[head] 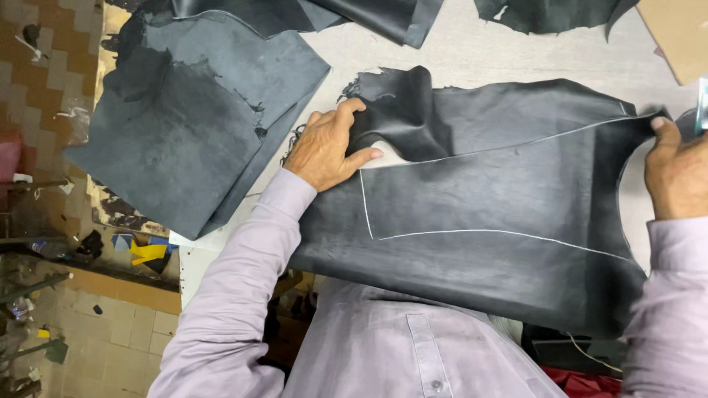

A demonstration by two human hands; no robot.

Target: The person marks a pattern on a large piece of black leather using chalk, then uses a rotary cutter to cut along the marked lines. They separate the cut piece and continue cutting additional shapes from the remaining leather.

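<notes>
A: Left hand (324, 147)?
B: Fingers closed, pinching the leather's (487, 199) left edge on the table (457, 51).
A: Right hand (675, 173)?
B: Closed on its right edge.

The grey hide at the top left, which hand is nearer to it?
Left. The left hand grips the black leather just beside the grey hide; the right hand holds the leather's far edge, well away from it.
</notes>
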